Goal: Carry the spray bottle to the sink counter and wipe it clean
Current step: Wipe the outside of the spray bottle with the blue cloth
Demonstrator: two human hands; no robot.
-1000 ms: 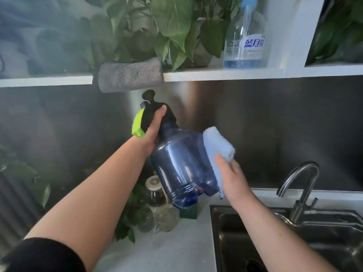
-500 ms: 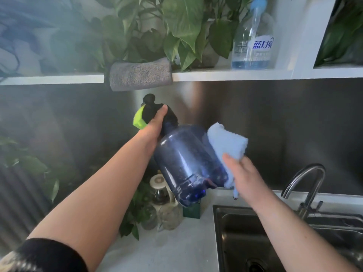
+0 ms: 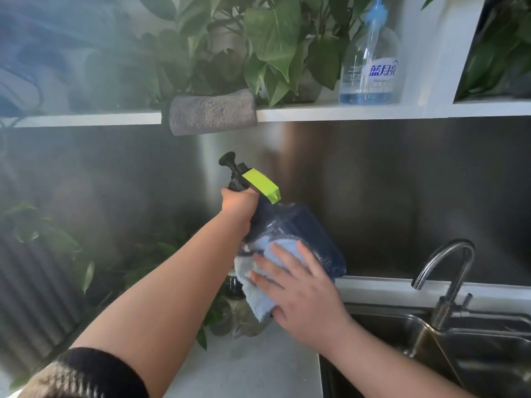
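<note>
A dark blue see-through spray bottle (image 3: 310, 231) with a black pump and lime-green trigger hangs tilted in the air above the counter's edge. My left hand (image 3: 240, 209) grips its neck just under the trigger. A light blue cloth (image 3: 258, 294) is pressed flat against the bottle's near side by my right hand (image 3: 298, 294), whose fingers are spread over it. Part of the cloth hangs below the bottle. The bottle's lower near face is hidden behind the cloth and hand.
A steel sink (image 3: 431, 354) with a curved tap (image 3: 448, 271) lies at lower right. The pale counter (image 3: 253, 366) holds small glass jars (image 3: 230, 317) and plants at left. Above, a white shelf (image 3: 330, 112) carries a grey cloth (image 3: 211, 112), leafy plants and a clear cleaner bottle (image 3: 370, 58).
My left hand has turned the bottle, so the green trigger points right instead of left. My right hand moved the cloth from the bottle's right side to its near side.
</note>
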